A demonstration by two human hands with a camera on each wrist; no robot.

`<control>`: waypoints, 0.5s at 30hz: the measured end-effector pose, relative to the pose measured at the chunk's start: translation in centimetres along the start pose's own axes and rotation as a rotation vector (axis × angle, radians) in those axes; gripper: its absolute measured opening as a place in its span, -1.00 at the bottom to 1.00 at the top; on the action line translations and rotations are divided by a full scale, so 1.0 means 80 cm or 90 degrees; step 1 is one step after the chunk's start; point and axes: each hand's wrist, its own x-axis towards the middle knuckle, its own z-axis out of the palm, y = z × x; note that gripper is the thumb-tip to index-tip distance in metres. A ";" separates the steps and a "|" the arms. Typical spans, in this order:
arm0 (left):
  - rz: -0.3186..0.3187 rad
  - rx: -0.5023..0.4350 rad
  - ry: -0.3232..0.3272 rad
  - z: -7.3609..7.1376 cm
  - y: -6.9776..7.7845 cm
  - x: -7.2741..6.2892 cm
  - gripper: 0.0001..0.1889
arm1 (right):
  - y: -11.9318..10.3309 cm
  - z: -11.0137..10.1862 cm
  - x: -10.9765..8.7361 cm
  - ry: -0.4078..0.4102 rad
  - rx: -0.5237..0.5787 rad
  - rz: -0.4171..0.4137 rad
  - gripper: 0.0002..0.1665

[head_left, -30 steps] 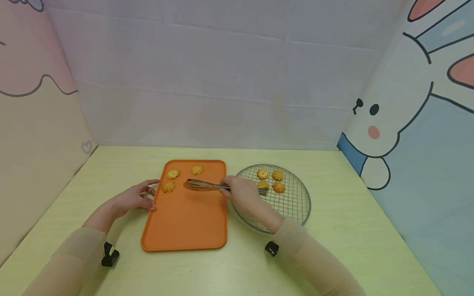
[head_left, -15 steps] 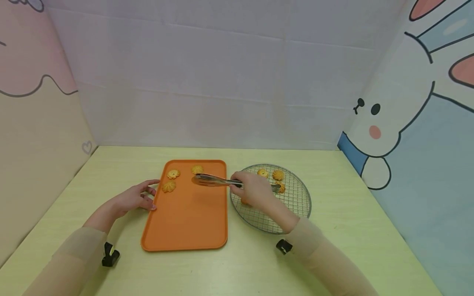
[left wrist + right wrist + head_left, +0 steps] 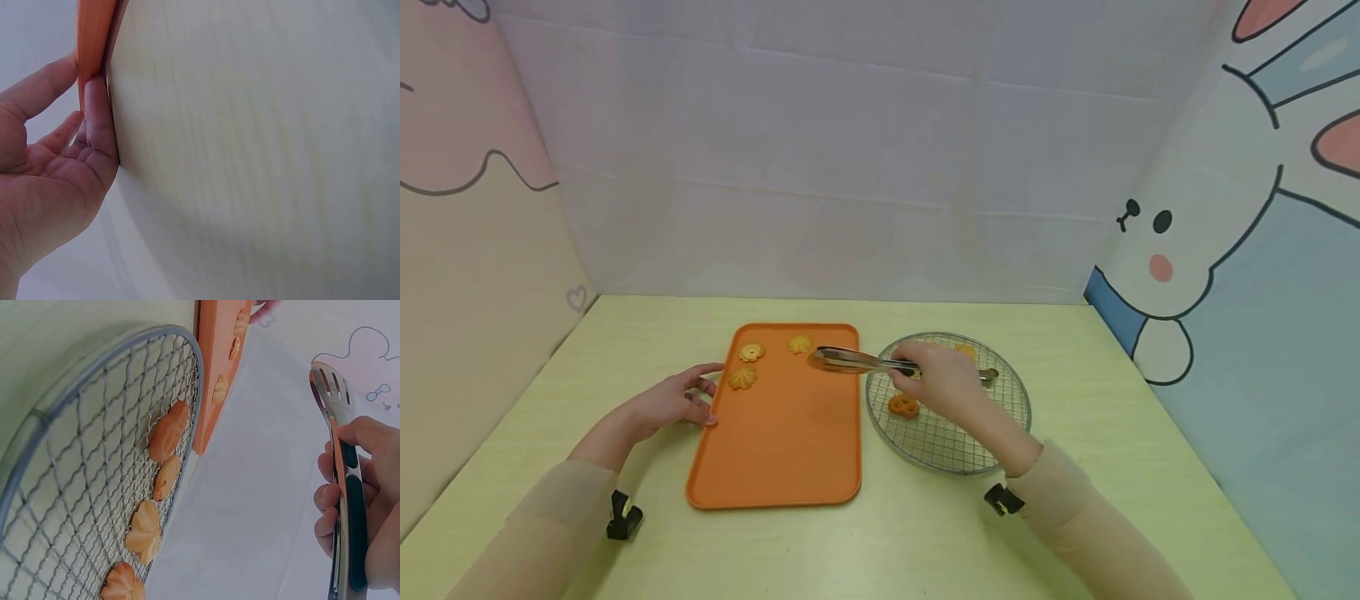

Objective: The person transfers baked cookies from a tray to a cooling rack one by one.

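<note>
My left hand [image 3: 666, 404] rests at the left rim of an orange tray [image 3: 775, 450]; in the left wrist view its fingertips touch the tray's edge. Three golden cookies lie on the tray, among them a flower-shaped cookie [image 3: 752, 352] at the back left. My right hand [image 3: 947, 379] grips metal serving tongs [image 3: 350, 512] with dark handle inserts. Their slotted head points left over the tray's right side, with nothing seen between the two arms. Below this hand is a round wire rack [image 3: 940, 454] bearing a pretzel-shaped cookie [image 3: 903, 406] and several others, mostly hidden in the head view.
Tray and rack stand side by side on a pale wooden table [image 3: 790, 554]. A white cloth wall [image 3: 850, 167] closes off the back, with cartoon-printed panels at both sides. A black wrist mount [image 3: 623, 517] hangs under each sleeve.
My right hand and the tongs have moved right, away from the tray and further over the rack, bringing the pretzel-shaped cookie into full view. My left hand has stayed at the tray's rim.
</note>
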 end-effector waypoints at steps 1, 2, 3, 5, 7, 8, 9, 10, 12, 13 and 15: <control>0.002 0.000 -0.001 0.000 0.000 0.000 -0.05 | 0.001 -0.002 -0.001 0.005 -0.001 -0.001 -0.85; 0.001 0.000 0.000 0.000 0.001 -0.001 -0.05 | 0.002 -0.003 -0.003 0.011 -0.002 -0.004 -0.84; 0.002 0.001 -0.001 0.000 0.001 -0.001 -0.05 | 0.003 -0.005 -0.004 0.015 -0.003 -0.006 -0.84; -0.002 0.002 0.002 -0.001 0.000 0.000 -0.05 | 0.005 -0.009 -0.007 0.021 -0.002 -0.010 -0.83; -0.003 0.006 0.002 -0.002 0.000 0.000 -0.05 | 0.007 -0.014 -0.010 0.026 -0.003 -0.011 -0.82; -0.005 0.006 0.004 -0.002 0.000 0.000 -0.05 | 0.009 -0.017 -0.012 0.029 -0.007 -0.013 -0.82; -0.007 0.007 0.005 -0.002 -0.001 0.000 -0.05 | 0.011 -0.020 -0.014 0.032 -0.010 -0.016 -0.83; -0.011 0.006 0.008 -0.002 -0.001 0.001 -0.06 | 0.013 -0.022 -0.016 0.036 -0.013 -0.019 -0.83; -0.004 0.008 0.006 -0.002 -0.001 0.001 -0.06 | 0.018 -0.028 -0.019 0.046 -0.016 -0.024 -0.83; -0.001 0.010 0.005 -0.002 -0.001 0.001 -0.06 | 0.021 -0.030 -0.021 0.053 -0.018 -0.026 -0.83; -0.001 0.008 0.006 -0.002 -0.001 0.001 -0.05 | 0.027 -0.036 -0.024 0.063 -0.021 -0.034 -0.83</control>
